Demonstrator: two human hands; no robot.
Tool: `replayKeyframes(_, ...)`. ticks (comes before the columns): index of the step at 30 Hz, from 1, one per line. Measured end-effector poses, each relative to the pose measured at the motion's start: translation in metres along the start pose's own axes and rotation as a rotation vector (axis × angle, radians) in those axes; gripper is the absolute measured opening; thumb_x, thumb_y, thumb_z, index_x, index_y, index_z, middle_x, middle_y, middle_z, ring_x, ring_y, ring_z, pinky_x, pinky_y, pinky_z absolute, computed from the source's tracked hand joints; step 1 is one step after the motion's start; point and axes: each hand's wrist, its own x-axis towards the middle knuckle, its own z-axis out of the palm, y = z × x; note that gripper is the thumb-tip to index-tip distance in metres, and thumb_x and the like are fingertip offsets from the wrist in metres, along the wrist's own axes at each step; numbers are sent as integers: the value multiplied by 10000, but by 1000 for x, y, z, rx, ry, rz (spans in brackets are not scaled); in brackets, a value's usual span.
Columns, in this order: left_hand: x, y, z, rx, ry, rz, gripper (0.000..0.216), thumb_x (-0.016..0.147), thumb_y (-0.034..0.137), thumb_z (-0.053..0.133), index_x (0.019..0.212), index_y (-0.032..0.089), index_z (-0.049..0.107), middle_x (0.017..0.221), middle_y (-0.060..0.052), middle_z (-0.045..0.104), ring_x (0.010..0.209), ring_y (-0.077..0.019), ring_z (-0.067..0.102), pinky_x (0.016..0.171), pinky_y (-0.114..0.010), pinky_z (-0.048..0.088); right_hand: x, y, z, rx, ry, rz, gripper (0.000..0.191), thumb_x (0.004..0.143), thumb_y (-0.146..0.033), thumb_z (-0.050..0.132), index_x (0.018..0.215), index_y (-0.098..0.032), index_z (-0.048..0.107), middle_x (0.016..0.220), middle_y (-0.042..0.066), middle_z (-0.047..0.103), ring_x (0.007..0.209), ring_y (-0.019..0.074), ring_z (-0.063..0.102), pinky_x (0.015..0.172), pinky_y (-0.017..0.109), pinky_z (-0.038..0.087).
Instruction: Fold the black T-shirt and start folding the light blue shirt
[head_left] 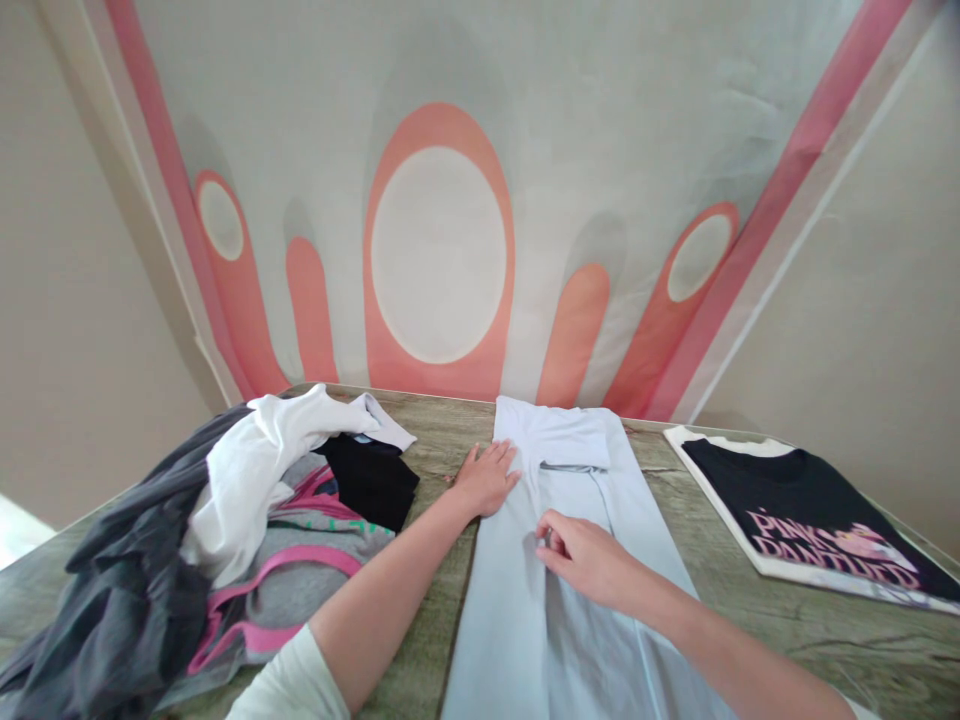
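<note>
A pale blue shirt lies lengthwise before me, its left side folded inward. A short sleeve lies across the far end, pointing right. My left hand rests flat on the far left part of the fabric, fingers spread. Over the middle, my right hand is closed, thumb and fingers curled together at the inner edge of the folded side. Its fingertips are partly hidden, but they seem to pinch that edge.
To the left is a loose heap of clothes with a white garment, a dark grey garment and a grey one with pink trim. Folded T-shirts lie stacked at right. Behind the wooden table stands a patterned backdrop.
</note>
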Motion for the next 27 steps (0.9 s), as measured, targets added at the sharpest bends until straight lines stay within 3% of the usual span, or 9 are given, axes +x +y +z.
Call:
replayKeyframes(7,3,5,-7,125,56,21,457,908,394,239,1272,168,396,1360,-91,369,1268,-209,272,1043,-431,120,12,20,3,-41,86,5,104,761,-192,452,828,-202,531,642,-19,567,588,112,492,558,209,288)
replayKeyframes(11,-26,18,-16,121,2,106,450,913,361,227,1299,166,353,1373,-106,343,1257,-208,293,1030,-432,158,16,30,1,7,97,-14,88,764,-196,444,798,-191,525,643,-12,567,596,115,498,566,211,307)
replayKeyframes(16,-74,28,-27,64,-42,137,502,924,382,152,1350,141,265,1418,-109,246,1303,-202,190,1035,-409,167,8,18,1,101,110,-39,172,771,-176,425,925,-189,498,655,-21,565,600,112,503,573,211,328)
replayKeyframes(22,-91,27,-29,-1,-55,97,523,921,416,124,1366,162,233,1437,-81,197,1314,-187,158,1049,-392,138,-10,-7,5,298,-90,-134,192,784,-185,423,937,-186,538,664,-27,566,579,92,503,544,189,347)
replayKeyframes(27,-88,26,-26,14,-48,96,520,922,411,129,1368,162,227,1436,-75,201,1316,-173,149,1054,-383,125,-20,-8,1,371,-208,-79,180,782,-225,445,801,-153,609,630,-16,568,572,92,494,524,185,349)
